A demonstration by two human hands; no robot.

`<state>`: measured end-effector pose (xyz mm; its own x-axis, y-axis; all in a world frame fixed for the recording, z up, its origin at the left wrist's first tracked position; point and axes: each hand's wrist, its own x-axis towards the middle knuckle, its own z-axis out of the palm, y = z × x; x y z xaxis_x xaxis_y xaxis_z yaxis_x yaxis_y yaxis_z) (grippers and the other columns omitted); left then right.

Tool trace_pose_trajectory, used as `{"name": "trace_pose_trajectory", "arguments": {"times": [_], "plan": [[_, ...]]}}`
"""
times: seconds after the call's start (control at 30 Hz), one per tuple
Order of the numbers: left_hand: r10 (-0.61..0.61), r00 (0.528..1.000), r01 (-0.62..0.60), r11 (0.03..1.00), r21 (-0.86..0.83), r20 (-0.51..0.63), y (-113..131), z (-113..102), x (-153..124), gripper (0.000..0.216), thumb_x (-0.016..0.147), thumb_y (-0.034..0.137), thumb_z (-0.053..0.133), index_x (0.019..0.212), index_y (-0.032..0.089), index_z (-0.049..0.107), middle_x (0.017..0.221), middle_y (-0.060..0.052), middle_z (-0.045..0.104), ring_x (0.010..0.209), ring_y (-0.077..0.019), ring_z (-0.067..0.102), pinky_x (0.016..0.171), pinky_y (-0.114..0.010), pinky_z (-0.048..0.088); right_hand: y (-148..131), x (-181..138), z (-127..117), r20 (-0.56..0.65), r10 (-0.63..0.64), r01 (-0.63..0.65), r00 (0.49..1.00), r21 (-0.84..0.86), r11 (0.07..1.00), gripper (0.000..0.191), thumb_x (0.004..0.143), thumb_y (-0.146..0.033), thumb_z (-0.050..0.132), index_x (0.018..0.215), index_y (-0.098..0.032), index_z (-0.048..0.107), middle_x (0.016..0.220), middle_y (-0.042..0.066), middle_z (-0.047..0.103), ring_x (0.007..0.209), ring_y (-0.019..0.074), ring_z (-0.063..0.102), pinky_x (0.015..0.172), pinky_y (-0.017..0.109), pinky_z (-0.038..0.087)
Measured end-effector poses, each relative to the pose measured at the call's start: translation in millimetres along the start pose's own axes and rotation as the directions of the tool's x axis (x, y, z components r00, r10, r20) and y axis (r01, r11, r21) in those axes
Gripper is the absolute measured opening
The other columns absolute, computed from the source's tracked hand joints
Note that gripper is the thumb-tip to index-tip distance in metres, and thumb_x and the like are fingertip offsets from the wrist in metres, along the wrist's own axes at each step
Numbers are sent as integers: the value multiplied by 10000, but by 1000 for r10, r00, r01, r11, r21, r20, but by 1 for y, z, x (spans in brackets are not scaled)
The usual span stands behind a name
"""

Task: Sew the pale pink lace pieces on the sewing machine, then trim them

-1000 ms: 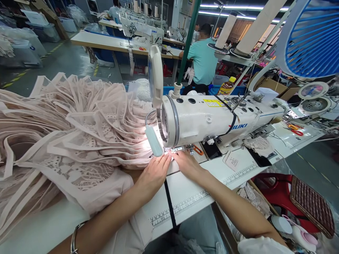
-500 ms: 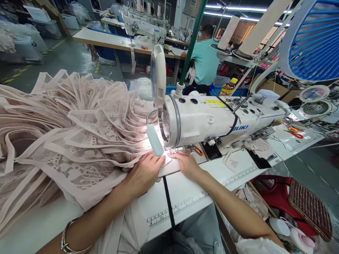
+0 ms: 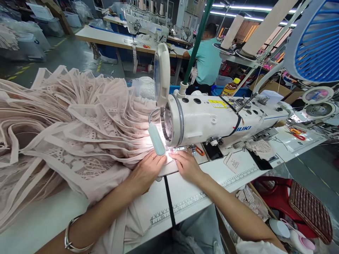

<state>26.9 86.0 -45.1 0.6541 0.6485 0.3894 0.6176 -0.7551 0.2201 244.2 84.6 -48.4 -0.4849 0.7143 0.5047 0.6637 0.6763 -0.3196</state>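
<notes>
My left hand [image 3: 148, 171] lies at the left of the sewing machine [image 3: 201, 121], its fingers closed on the edge of a beige fabric piece [image 3: 169, 159]. From the right, my right hand [image 3: 188, 165] pinches that same piece, fingertips close to the presser foot [image 3: 178, 148]. Only a small pale corner shows between my thumbs; the rest is covered. A small lamp [image 3: 156, 140] lights the spot and partly hides it. Beige lace garments [image 3: 87, 141] are heaped beside my left hand and forearm, some hanging over the table edge.
A ruler strip [image 3: 185, 204] runs along the front of the white table. Orange-handled snips [image 3: 199, 151] lie beneath the machine arm. A magnifier [image 3: 162, 76] and a blue fan [image 3: 317, 42] stand above. A red chair [image 3: 275, 194] is at right. Another person [image 3: 208, 60] sits beyond.
The view has shifted slightly, moving the machine a little to the right in the picture. Both hands stay at the presser foot; the near garment folds by my left forearm have shifted.
</notes>
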Motion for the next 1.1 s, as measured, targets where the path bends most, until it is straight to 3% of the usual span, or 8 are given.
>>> {"name": "trace_pose_trajectory", "arguments": {"times": [0.13, 0.3, 0.37, 0.53, 0.7, 0.9, 1.0, 1.1], "plan": [[76, 996, -71, 992, 109, -38, 1, 2, 0, 350, 827, 37, 423, 1142, 139, 534, 1157, -122, 624, 1103, -235, 550, 1048, -435, 392, 1, 0, -1, 19, -7, 7, 1000, -3, 1000, 354, 911, -56, 399, 1171, -164, 614, 1123, 76, 664, 1044, 160, 627, 988, 348, 499], [82, 991, -60, 979, 196, -106, 0, 1, 8, 158, 883, 105, 479, 978, 137, 601, 909, -89, 624, 959, -238, 553, 856, -372, 471, 0, 0, -4, 62, -12, 10, 998, 23, 1000, 390, 893, -37, 390, 1200, -156, 599, 1157, 81, 650, 1081, 172, 608, 989, 355, 499], [42, 996, -27, 983, 179, -81, 0, 2, 7, 183, 853, 67, 486, 976, 146, 596, 862, -73, 597, 925, -236, 539, 803, -353, 465, 0, -1, -4, 76, -1, 0, 997, 20, 1000, 424, 877, -18, 379, 1211, -163, 596, 1167, 79, 644, 1088, 174, 601, 1008, 367, 485], [-136, 991, 136, 990, -42, 7, -1, 5, 5, 271, 823, 68, 483, 1041, 212, 556, 1115, -79, 580, 1062, -236, 505, 870, -359, 441, 0, -4, -2, 119, 80, -75, 990, -45, 996, 414, 879, -51, 399, 1215, -160, 613, 1152, 116, 621, 1072, 200, 593, 969, 380, 499], [-165, 981, 180, 970, -166, 99, -1, -7, 18, 229, 906, 99, 369, 1049, 190, 525, 1076, -73, 588, 1029, -207, 519, 884, -351, 424, 0, -3, -1, 136, 67, -63, 988, -33, 997, 415, 898, -62, 376, 1226, -172, 606, 1198, 91, 610, 1106, 186, 579, 1006, 356, 475], [-178, 980, 181, 983, -30, 87, 1, -8, 17, 193, 919, 136, 364, 903, 186, 550, 1020, -77, 583, 933, -206, 515, 802, -337, 433, 1, -3, -1, 150, 66, -63, 987, -27, 998, 414, 898, -60, 385, 1231, -172, 604, 1197, 92, 616, 1097, 188, 585, 992, 359, 477], [-94, 995, 96, 988, 122, -17, 1, -2, 11, 167, 899, 136, 414, 901, 180, 576, 919, -81, 577, 889, -219, 513, 775, -344, 437, 2, -3, -1, 134, 57, -55, 989, -15, 998, 408, 897, -61, 391, 1221, -181, 609, 1201, 79, 625, 1102, 182, 587, 974, 348, 483], [45, 999, -40, 986, 164, -23, 0, 0, 8, 230, 910, 90, 369, 926, 167, 585, 808, -52, 561, 764, -177, 503, 708, -304, 433, 1, -3, -1, 112, 51, -50, 992, -10, 999, 435, 894, -46, 358, 1222, -185, 608, 1193, 65, 640, 1109, 176, 581, 1009, 357, 456]]}}
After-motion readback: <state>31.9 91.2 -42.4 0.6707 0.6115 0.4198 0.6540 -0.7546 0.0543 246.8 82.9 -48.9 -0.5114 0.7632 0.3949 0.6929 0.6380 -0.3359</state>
